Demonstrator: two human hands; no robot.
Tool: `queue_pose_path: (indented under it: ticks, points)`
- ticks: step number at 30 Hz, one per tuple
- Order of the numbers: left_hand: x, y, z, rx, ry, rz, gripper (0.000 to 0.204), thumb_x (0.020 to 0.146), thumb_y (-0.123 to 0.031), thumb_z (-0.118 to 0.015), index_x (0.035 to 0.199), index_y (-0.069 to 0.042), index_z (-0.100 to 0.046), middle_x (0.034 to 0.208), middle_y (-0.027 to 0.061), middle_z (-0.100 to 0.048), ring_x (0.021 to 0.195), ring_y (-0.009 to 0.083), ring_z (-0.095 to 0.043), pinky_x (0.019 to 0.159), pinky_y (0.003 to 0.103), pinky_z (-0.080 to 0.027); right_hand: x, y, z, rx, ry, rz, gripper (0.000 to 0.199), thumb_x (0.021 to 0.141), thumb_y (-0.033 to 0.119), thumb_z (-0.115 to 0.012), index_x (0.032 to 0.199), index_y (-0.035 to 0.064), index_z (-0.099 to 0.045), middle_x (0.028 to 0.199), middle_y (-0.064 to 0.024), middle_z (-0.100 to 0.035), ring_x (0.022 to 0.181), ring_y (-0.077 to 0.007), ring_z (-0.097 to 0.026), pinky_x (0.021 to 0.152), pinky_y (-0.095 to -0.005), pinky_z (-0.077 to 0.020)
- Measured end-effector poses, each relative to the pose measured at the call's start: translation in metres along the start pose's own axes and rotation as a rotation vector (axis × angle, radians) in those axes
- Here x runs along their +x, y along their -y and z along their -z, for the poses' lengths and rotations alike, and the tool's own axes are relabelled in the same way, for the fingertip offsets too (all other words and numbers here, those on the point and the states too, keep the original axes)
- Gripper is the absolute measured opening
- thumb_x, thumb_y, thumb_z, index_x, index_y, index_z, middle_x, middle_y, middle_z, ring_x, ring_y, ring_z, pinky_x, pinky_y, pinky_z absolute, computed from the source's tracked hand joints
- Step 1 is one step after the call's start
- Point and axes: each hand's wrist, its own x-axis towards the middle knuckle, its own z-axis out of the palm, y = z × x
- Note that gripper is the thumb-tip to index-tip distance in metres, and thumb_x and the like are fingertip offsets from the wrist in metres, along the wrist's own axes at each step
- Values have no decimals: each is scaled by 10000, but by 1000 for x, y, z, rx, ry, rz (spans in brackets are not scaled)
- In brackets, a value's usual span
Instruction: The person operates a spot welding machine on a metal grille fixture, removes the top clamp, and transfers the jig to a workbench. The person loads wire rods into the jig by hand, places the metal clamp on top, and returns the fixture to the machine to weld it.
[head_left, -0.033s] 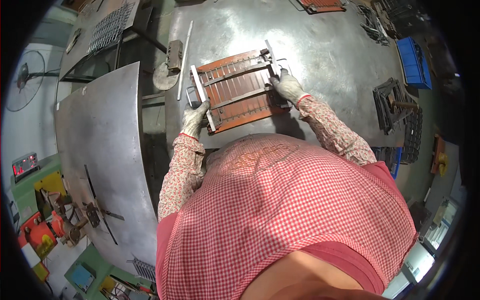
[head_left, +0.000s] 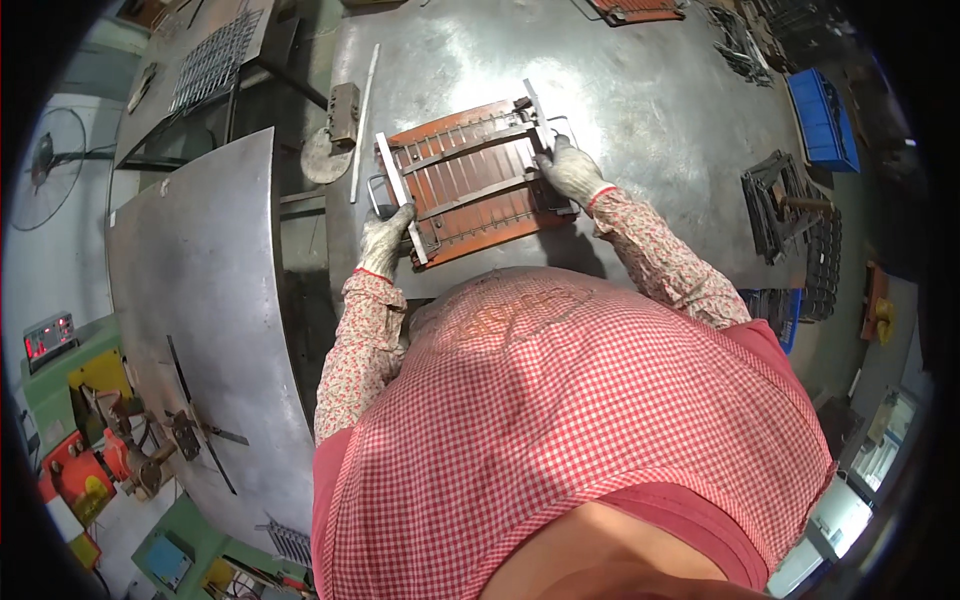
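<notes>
A reddish-brown board (head_left: 470, 225) sits slightly tilted on the steel tabletop in front of me, its right end farther away. Thin metal rods and two flat metal strips (head_left: 478, 198) lie across it, and a pale metal bar (head_left: 393, 172) runs along its left end. Another bar (head_left: 537, 105) edges the right end. My left hand (head_left: 383, 242), in a grey-white work glove with dark fingertips, is closed round the left end near the bar's lower part. Gloved the same way, my right hand (head_left: 573, 174) grips the right end. Some fingers of both hands are hidden behind the edges.
Left of the board lie a long thin strip (head_left: 366, 120) and a rusty block (head_left: 344, 112). A blue bin (head_left: 825, 120) and stacked dark metal frames (head_left: 780, 210) stand at the right. Another reddish board (head_left: 640, 10) is at the far edge. A steel sheet (head_left: 205, 270) stands leftward.
The whole view has shifted very slightly. My hands and the board keep the same positions relative to each other.
</notes>
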Motion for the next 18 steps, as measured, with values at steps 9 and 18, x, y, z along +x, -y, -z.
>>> queue_pose_path:
  ticks: [9,18]
  points:
    - [6,-3,9,197,-14,22,656,741,-375,-774,1183,36,-517,907,155,-672,765,261,-672,653,354,-545,-8,12,44,-203,-296,-35,700,858,500,-613,1394,102,-402,1297,-186,-546,1215,-342,-526,929,-439,-496]
    - [30,-7,-6,454,-134,-296,1047,662,-354,-794,1408,122,-234,1321,319,-472,1232,397,-493,1055,400,-377,13,-33,2,447,-67,-318,659,819,502,-669,1156,-60,-597,1082,-229,-662,987,-305,-650,873,-394,-492]
